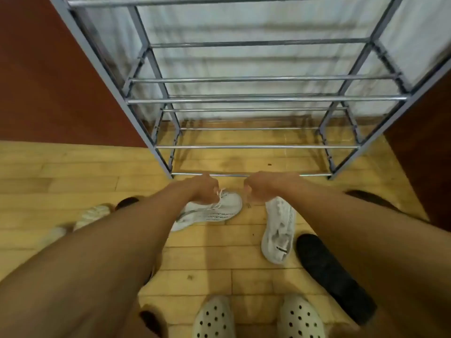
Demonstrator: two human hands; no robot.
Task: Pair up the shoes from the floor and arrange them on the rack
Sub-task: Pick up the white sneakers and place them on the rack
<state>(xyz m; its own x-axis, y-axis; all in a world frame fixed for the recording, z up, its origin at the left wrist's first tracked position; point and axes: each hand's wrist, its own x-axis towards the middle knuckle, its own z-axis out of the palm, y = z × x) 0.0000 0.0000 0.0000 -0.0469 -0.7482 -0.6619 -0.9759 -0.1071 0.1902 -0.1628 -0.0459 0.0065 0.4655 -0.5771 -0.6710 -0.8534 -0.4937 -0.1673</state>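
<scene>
1. Reaching down in front of the rack [266, 101], both hands are seen low over two white sneakers on the floor [73, 172], just short of the rack's lowest front bar.
2. The left hand [203, 189] is closed on the laces and upper of the left white sneaker [214, 211], which lies tilted on its side, toe toward the rack.
3. The right hand [258, 189] is curled at the rack-side end of the right white sneaker [279, 230]; the fingers are folded under, and whether the shoe is actually gripped cannot be told.
4. No shoe is seen on any tier of the rack, so the task is judged to be at its start: the first pair is only being gathered.
5. Left to be done, as judged: this pair set on a tier, then the others matched. A beige shoe [94, 214] lies farther from the rack on the left side, and a black insole-like piece [334, 276] lies on the right side.
6. Dark shapes beside the beige shoe and beyond the right forearm are partly covered by the arms and cannot be identified.
7. White perforated clogs [256, 320], farthest from the rack, appear to be worn.
8. The rack's top is cut off by the frame, and motion blur softens detail.
</scene>
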